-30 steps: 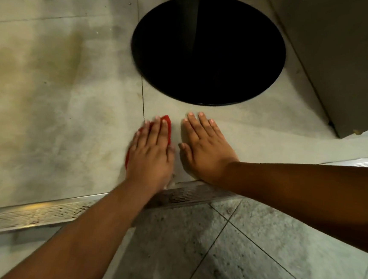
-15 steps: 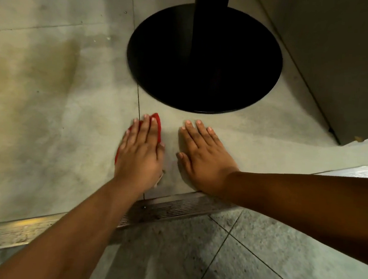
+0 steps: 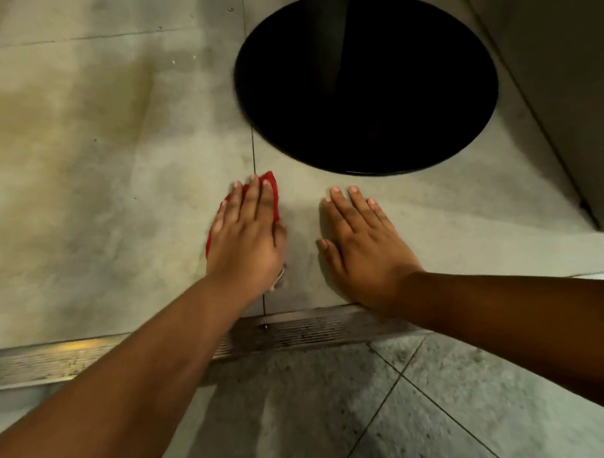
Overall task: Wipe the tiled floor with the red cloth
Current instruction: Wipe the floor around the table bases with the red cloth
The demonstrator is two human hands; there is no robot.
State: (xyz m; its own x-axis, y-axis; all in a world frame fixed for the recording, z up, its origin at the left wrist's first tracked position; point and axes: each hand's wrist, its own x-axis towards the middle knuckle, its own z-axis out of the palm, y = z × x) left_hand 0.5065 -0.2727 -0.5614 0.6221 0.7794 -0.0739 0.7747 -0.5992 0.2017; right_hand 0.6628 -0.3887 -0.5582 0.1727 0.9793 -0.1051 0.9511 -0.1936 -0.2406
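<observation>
Mid-wipe, the left hand (image 3: 247, 235) presses flat, fingers straight, on the red cloth (image 3: 273, 193) at the black round base's (image 3: 364, 84) seven o'clock; the open right hand (image 3: 359, 244) braces on the tiled floor (image 3: 96, 181); next, probably sweep toward nine o'clock.

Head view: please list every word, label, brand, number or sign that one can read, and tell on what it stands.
None: no readable text shows anywhere.
The red cloth under the left hand, the tiled floor, the black round base and the metal floor strip bear no visible writing.
</observation>
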